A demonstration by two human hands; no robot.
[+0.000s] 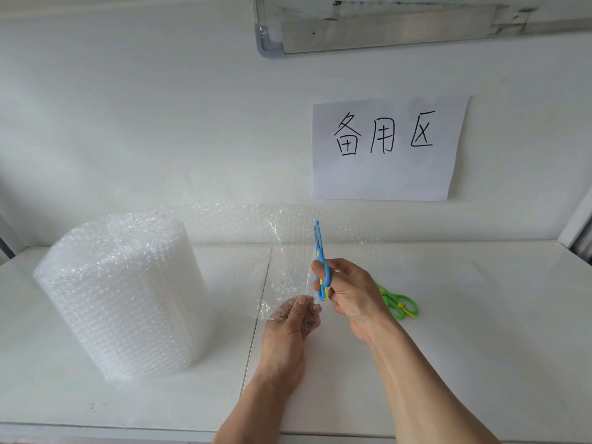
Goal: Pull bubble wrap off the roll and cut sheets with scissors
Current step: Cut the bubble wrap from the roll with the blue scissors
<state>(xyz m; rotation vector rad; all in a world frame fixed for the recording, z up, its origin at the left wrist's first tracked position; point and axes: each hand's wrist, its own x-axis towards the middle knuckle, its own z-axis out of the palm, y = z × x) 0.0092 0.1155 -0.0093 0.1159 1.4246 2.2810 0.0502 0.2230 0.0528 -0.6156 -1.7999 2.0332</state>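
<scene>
While the bubble wrap roll [125,293] stands upright on the left of the white table [480,331], a sheet of wrap [288,245] runs from it to the right, lifted off the table. Left hand [288,328] pinches the sheet's lower edge, fingers bunched on it. Right hand [349,293] grips blue scissors [320,261], blades together, pointing up against the sheet. Green scissors [400,304] lie just right of that hand. Bare tabletop further right. Paper sign [387,149] on the wall.
</scene>
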